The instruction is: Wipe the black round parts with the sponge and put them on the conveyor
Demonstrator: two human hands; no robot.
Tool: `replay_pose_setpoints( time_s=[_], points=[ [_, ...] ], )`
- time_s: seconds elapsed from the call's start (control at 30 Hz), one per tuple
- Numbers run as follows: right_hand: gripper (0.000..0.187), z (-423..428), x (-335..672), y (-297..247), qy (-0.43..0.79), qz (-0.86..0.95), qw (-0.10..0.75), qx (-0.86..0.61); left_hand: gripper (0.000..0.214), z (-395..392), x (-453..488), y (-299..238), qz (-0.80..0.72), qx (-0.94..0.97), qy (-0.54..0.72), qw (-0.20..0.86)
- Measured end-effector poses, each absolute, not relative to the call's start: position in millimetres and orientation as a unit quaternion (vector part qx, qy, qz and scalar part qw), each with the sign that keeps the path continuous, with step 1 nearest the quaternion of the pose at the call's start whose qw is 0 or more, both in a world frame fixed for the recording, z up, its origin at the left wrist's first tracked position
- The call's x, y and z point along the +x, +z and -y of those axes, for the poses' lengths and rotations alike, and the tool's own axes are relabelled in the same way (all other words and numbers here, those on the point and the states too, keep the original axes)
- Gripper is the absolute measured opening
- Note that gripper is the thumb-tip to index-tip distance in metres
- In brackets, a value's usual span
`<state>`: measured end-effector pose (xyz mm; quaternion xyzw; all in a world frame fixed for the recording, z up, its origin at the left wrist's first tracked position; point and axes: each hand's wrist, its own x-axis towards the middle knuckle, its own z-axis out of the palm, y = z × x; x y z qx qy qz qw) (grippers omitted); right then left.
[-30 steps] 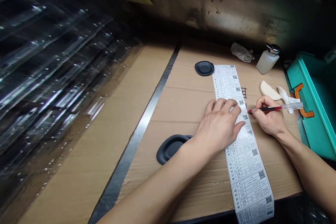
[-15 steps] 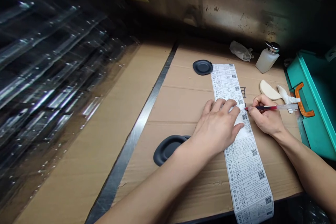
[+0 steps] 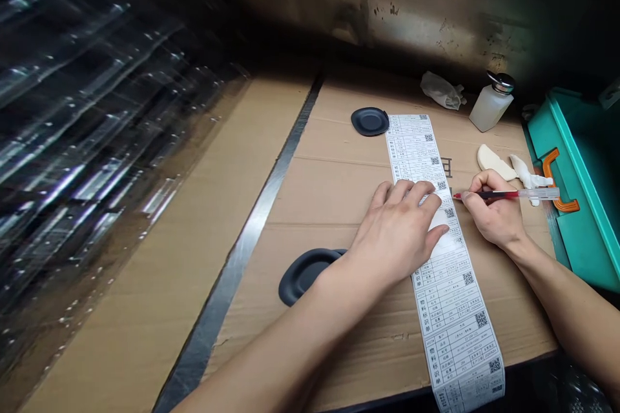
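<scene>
A long strip of printed labels (image 3: 448,297) with QR codes lies lengthwise over the cardboard, its near end hanging past the edge. My left hand (image 3: 400,226) rests flat across the middle of the strip, fingers spread. Gripped in my right hand (image 3: 498,213) is a red pen (image 3: 508,194), its tip at the strip's right edge. One black oval dish-like part (image 3: 369,121) touches the strip's far left corner. Another black part (image 3: 305,274) lies by my left forearm, which partly hides it and a further dark edge behind it.
To the right stands a teal bin (image 3: 576,187) with an orange handle (image 3: 557,184). Near it are a pump bottle (image 3: 491,103), a cream half-round pad (image 3: 494,162) and crumpled white pieces (image 3: 530,179). Blurred clear plastic packs (image 3: 87,142) fill the left. A metal wall (image 3: 411,19) rises behind.
My right hand and the pen have shifted slightly right, the tip moving from the label edge to just beside it. My left hand stays on the strip. The view has tilted a little.
</scene>
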<state>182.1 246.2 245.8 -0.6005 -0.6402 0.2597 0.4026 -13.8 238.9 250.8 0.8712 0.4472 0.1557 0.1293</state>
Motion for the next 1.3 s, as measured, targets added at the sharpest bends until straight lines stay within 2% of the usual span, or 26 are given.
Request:
replay_pose_setpoints(
  time_s=[0.27, 0.8, 1.2, 1.3],
  points=[
    [0.017, -245.9, 181.2, 250.5, 0.260, 0.635, 0.420, -0.594, 0.025, -249.2, -13.6, 240.5, -0.466, 0.851, 0.217, 0.109],
    [0.015, -243.7, 182.1, 246.7, 0.261, 0.683, 0.362, -0.578, 0.032, -241.5, -15.4, 252.7, -0.460, 0.866, 0.146, 0.126],
    [0.014, -244.7, 182.6, 246.1, 0.270, 0.676, 0.356, -0.586, 0.033, -241.4, -15.4, 251.1, -0.461, 0.867, 0.143, 0.122],
    [0.014, -244.6, 182.9, 247.3, 0.274, 0.662, 0.380, -0.585, 0.034, -241.3, -16.0, 250.0, -0.457, 0.869, 0.148, 0.122]
  ],
)
